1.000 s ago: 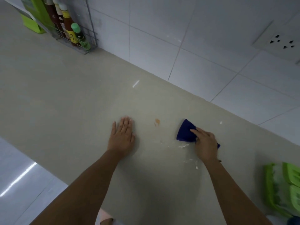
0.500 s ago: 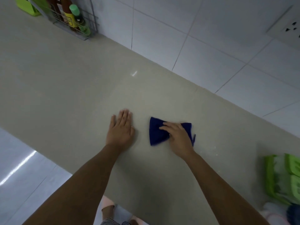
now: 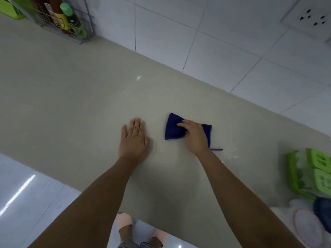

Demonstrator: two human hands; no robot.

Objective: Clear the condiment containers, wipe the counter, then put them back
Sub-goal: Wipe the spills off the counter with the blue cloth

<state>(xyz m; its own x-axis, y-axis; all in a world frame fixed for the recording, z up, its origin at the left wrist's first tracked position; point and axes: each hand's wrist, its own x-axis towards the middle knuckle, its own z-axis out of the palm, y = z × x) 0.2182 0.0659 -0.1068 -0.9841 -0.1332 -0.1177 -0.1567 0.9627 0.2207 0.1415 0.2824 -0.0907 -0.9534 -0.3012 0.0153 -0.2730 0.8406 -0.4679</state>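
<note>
Your right hand (image 3: 196,137) is pressing down on the dark blue cloth (image 3: 172,128), fingers curled over its middle so the fabric is bunching under your palm; the cloth is lying flat on the beige counter (image 3: 75,97), with a thin loose strand trailing out beside your wrist. Your left hand (image 3: 134,139) is resting palm-down on the counter just beside the cloth, not touching it, fingers straight and held close together, holding nothing.

A few pale specks are showing on the counter near your right forearm.

The condiment containers are sitting well apart from your hands. At the far left corner, a wire rack (image 3: 78,35) is standing against the tiled wall (image 3: 223,51), holding a green-capped bottle (image 3: 72,20) and a brown bottle with a yellow label (image 3: 60,20); the print on that label is too blurred for you to read, and no brand can be made out. A bright green plastic piece (image 3: 9,8) is peeking in beside the rack. At the right edge, a green compartmented container (image 3: 304,174) is sitting on the counter, possibly a lidded seasoning box, though the edge blur is making that uncertain.

A wall socket (image 3: 311,19) is showing in the tiles at upper right.
</note>
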